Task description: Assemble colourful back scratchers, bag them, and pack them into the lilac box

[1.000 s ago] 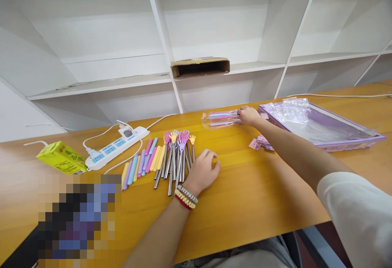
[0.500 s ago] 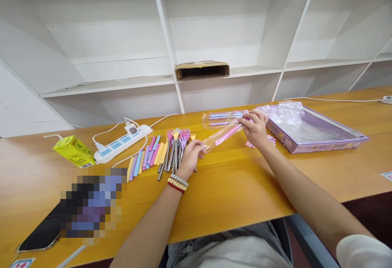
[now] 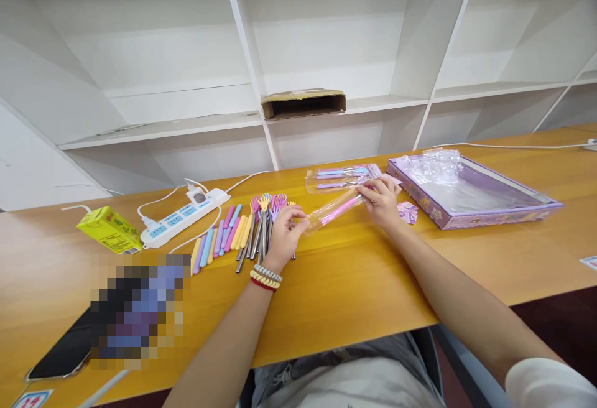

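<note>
Between my hands, tilted up to the right, is a clear plastic bag [image 3: 339, 209] with a pink back scratcher inside. My left hand [image 3: 286, 231] pinches the bag's lower left end with thumb and finger. At the upper right end, my right hand [image 3: 381, 199] grips the bag, its fingers hiding what is there. Behind it lie bagged blue and purple back scratchers [image 3: 333, 178]. Left of my left hand are several metal rods with coloured hand-shaped heads [image 3: 264, 199], partly hidden by it, and a row of pastel handles [image 3: 227, 234].
A purple open box [image 3: 489, 220] holding crumpled clear plastic stands at the right, with small pink cards [image 3: 407, 212] beside it. At the left are a white power strip [image 3: 186, 216], a yellow-green drink carton [image 3: 108, 230] and a black phone [image 3: 65, 346]. A cardboard box [image 3: 303, 104] sits on the shelf.
The bag with the pink back scratcher has shifted slightly down and left. My right hand has moved a little left and lower, showing more of the pink cards.
</note>
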The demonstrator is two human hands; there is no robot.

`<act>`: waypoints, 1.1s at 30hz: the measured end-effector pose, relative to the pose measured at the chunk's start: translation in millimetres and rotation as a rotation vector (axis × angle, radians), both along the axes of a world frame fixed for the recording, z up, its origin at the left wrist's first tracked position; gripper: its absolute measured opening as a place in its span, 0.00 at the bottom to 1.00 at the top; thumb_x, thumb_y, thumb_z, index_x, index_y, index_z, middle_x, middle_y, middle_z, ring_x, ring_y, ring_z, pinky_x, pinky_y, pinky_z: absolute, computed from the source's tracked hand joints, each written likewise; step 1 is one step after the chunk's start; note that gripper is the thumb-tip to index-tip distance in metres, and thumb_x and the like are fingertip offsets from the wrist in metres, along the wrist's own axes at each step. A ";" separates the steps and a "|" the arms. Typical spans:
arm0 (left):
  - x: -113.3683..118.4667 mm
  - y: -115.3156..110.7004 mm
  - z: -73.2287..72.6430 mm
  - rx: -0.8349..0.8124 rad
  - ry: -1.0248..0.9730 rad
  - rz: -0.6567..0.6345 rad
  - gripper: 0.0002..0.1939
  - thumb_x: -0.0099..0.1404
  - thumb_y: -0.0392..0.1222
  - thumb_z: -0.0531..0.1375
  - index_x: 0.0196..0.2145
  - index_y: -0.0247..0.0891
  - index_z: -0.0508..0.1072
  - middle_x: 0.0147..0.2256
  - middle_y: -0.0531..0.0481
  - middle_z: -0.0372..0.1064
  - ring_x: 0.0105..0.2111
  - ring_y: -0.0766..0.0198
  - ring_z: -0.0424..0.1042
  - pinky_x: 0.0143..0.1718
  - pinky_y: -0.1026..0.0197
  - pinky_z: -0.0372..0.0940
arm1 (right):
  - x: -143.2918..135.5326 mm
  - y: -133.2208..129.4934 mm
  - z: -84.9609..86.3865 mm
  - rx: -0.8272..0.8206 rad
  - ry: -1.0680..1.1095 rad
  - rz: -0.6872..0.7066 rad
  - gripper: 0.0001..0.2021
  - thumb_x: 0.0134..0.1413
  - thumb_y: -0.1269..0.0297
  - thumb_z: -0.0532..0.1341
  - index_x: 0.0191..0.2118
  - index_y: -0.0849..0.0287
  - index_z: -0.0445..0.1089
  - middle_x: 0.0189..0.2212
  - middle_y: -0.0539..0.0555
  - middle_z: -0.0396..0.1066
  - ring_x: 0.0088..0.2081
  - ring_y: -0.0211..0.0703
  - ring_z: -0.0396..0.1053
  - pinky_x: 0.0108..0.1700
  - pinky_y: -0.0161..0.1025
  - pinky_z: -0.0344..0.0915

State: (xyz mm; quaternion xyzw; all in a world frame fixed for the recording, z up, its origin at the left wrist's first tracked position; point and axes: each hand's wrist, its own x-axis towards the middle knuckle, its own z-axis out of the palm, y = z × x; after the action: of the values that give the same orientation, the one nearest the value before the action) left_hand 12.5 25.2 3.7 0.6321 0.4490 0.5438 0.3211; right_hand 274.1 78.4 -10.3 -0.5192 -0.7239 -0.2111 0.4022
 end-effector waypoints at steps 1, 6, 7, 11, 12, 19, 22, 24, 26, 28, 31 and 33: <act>-0.2 0.4 -0.5 0.013 0.097 0.001 0.06 0.52 0.42 0.60 0.27 0.37 0.71 0.42 0.45 0.65 0.42 0.60 0.66 0.37 0.59 0.64 | -0.4 -0.1 0.1 0.002 -0.002 -0.003 0.13 0.56 0.66 0.54 0.41 0.46 0.73 0.40 0.54 0.69 0.47 0.48 0.57 0.47 0.46 0.46; 4.0 0.6 -4.8 -0.077 0.268 -0.014 0.08 0.54 0.45 0.60 0.29 0.39 0.76 0.44 0.44 0.65 0.44 0.59 0.67 0.43 0.55 0.63 | -2.3 -2.0 1.3 -0.002 -0.022 -0.031 0.12 0.55 0.67 0.54 0.39 0.46 0.74 0.41 0.53 0.68 0.47 0.48 0.56 0.47 0.46 0.46; 4.7 0.7 -5.6 -0.087 0.265 -0.033 0.09 0.55 0.46 0.60 0.30 0.39 0.76 0.44 0.44 0.65 0.45 0.59 0.67 0.44 0.55 0.63 | -2.8 -2.8 1.7 0.006 -0.022 -0.036 0.12 0.55 0.67 0.54 0.39 0.46 0.74 0.41 0.53 0.68 0.47 0.48 0.56 0.46 0.46 0.45; 4.2 1.5 -6.8 -0.119 0.236 -0.108 0.11 0.54 0.46 0.61 0.33 0.39 0.77 0.45 0.44 0.66 0.47 0.59 0.66 0.48 0.54 0.62 | -5.1 -5.5 3.3 0.048 -0.021 -0.039 0.12 0.55 0.67 0.55 0.39 0.45 0.74 0.39 0.53 0.68 0.46 0.48 0.55 0.45 0.46 0.45; 3.6 1.7 -6.5 -0.127 0.229 -0.119 0.11 0.54 0.46 0.62 0.34 0.39 0.77 0.46 0.44 0.66 0.47 0.58 0.66 0.48 0.54 0.62 | -5.8 -5.9 3.4 0.057 -0.023 -0.037 0.11 0.54 0.67 0.56 0.39 0.45 0.74 0.39 0.53 0.69 0.46 0.48 0.55 0.45 0.46 0.44; 2.1 0.6 -6.2 -0.101 0.234 -0.155 0.14 0.55 0.45 0.61 0.38 0.39 0.76 0.46 0.43 0.67 0.47 0.58 0.66 0.47 0.55 0.63 | -15.0 -6.7 -0.7 0.129 -0.046 0.003 0.11 0.53 0.69 0.58 0.39 0.46 0.74 0.38 0.53 0.68 0.45 0.47 0.55 0.43 0.46 0.44; 3.1 -0.1 -8.4 -0.101 0.262 -0.177 0.13 0.56 0.45 0.60 0.38 0.39 0.76 0.46 0.43 0.66 0.47 0.58 0.66 0.46 0.55 0.64 | -19.7 -8.4 -1.9 0.121 -0.027 -0.002 0.11 0.53 0.69 0.57 0.38 0.46 0.74 0.39 0.53 0.68 0.46 0.48 0.55 0.44 0.46 0.46; 4.3 0.0 -10.0 -0.104 0.274 -0.186 0.12 0.57 0.44 0.60 0.37 0.38 0.77 0.46 0.43 0.66 0.47 0.58 0.66 0.44 0.56 0.65 | -22.4 -10.2 -0.7 0.106 -0.009 -0.012 0.12 0.52 0.69 0.57 0.39 0.47 0.73 0.43 0.54 0.66 0.47 0.49 0.54 0.45 0.46 0.47; 5.3 0.9 -11.8 -0.079 0.291 -0.142 0.10 0.57 0.42 0.59 0.34 0.37 0.76 0.45 0.43 0.66 0.45 0.59 0.67 0.43 0.57 0.66 | -24.6 -12.5 2.6 0.088 0.016 -0.036 0.15 0.49 0.70 0.58 0.43 0.48 0.72 0.49 0.55 0.61 0.50 0.51 0.53 0.47 0.47 0.50; 5.2 3.0 -13.7 -0.023 0.312 -0.033 0.09 0.58 0.40 0.58 0.33 0.36 0.76 0.43 0.43 0.66 0.43 0.60 0.67 0.42 0.58 0.65 | -26.2 -15.0 7.5 0.085 0.076 -0.101 0.21 0.46 0.69 0.59 0.50 0.51 0.68 0.51 0.59 0.57 0.51 0.55 0.52 0.48 0.49 0.51; 3.4 6.6 -16.0 0.038 0.313 0.136 0.09 0.59 0.39 0.56 0.32 0.35 0.75 0.41 0.44 0.67 0.41 0.61 0.67 0.40 0.58 0.65 | -27.1 -18.4 14.4 0.024 0.168 -0.166 0.25 0.47 0.64 0.59 0.54 0.59 0.64 0.43 0.63 0.62 0.46 0.55 0.57 0.46 0.49 0.55; 2.0 7.9 -16.5 0.041 0.304 0.178 0.08 0.58 0.39 0.56 0.32 0.35 0.75 0.40 0.44 0.67 0.41 0.60 0.67 0.38 0.58 0.65 | -26.6 -19.5 16.2 -0.078 0.215 -0.095 0.25 0.50 0.61 0.56 0.55 0.60 0.63 0.35 0.60 0.66 0.39 0.50 0.62 0.42 0.46 0.59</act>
State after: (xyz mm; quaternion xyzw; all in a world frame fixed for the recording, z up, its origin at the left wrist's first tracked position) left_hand 14.5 33.1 -12.7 0.6710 0.5356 0.4773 0.1872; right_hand 247.5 58.9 5.9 -0.5880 -0.6588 -0.1448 0.4465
